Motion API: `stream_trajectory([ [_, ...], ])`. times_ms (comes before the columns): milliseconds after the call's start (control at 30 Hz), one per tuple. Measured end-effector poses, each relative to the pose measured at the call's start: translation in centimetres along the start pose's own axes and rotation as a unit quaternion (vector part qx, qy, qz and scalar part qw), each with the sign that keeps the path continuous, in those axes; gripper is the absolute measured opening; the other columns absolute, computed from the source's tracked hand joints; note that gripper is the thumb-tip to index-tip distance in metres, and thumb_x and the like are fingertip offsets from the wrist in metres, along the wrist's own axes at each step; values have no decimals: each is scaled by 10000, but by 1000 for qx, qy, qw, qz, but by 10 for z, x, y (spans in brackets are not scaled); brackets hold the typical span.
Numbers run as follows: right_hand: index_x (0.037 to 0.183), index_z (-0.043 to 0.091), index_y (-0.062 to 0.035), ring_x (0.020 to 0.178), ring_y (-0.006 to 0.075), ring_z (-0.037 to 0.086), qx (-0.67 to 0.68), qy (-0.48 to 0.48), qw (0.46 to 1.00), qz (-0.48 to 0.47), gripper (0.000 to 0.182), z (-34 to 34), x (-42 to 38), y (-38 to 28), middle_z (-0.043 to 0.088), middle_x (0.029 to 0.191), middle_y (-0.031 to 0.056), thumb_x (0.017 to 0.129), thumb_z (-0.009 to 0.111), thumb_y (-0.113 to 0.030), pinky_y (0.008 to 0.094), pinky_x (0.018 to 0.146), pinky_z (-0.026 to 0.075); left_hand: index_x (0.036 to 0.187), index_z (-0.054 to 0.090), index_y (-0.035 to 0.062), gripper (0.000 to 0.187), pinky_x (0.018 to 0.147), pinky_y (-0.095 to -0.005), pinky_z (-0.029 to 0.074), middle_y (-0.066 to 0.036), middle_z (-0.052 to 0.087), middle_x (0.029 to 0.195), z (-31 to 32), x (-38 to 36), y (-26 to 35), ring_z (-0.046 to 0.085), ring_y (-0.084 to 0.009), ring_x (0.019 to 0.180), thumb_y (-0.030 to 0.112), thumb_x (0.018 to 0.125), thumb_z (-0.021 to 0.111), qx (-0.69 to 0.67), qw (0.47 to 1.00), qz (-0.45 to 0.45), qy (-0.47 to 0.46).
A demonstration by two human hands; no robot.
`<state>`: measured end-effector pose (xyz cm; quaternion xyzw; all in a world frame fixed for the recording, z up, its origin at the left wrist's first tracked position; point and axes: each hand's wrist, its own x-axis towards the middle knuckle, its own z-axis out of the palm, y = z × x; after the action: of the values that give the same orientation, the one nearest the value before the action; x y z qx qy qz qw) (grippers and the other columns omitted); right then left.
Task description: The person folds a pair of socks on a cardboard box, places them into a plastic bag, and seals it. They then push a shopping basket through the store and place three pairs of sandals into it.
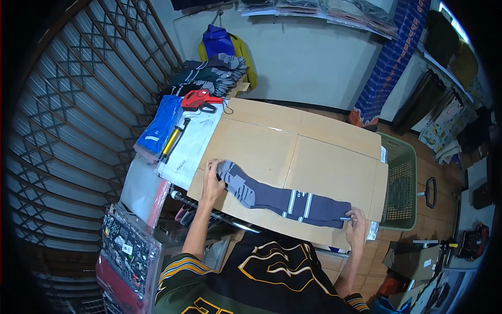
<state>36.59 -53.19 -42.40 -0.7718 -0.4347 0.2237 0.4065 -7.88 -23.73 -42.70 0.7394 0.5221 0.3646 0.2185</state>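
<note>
A long dark grey sock (272,198) with a lighter grey foot and white stripes near its cuff lies stretched across a cardboard sheet (334,152). At its toe end, my left hand (212,183) has its fingers closed on the fabric. The opposite end, the cuff, is pinched between the thumb and fingers of my right hand (356,226). Between the two hands the sock lies flat, bending at the heel.
Left of the cardboard are a red label gun (198,99), a blue plastic-wrapped package (161,121) and a yellow-and-black tool (173,140). Folded socks (209,76) are piled behind them. A green basket (400,183) stands at the right, and a metal lattice gate (89,125) at the left.
</note>
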Motion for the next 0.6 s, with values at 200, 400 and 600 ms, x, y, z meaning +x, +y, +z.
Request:
stream_trajectory([
  [200,1163,581,26,1083,189,661,184,53,979,76,271,12,-5,-17,620,1322,209,912,664,88,313,896,548,1343,513,-43,450,817,-394,587,-207,623,1079,-11,-10,16,711,-297,963,15,916,642,-22,985,-134,108],
  [400,1429,446,-37,1069,254,681,191,86,973,99,626,28,-3,-21,596,1319,304,893,769,-11,334,850,577,1390,451,-44,616,684,-382,545,-156,671,844,13,-17,4,652,-228,703,219,930,765,-26,982,-174,72],
  [600,1433,444,-38,1092,297,683,214,81,964,134,620,21,-5,-24,640,1234,297,882,716,48,375,944,554,1349,491,-46,507,745,-406,565,-201,716,924,11,-19,-4,708,-290,794,95,910,702,-111,974,-173,96],
])
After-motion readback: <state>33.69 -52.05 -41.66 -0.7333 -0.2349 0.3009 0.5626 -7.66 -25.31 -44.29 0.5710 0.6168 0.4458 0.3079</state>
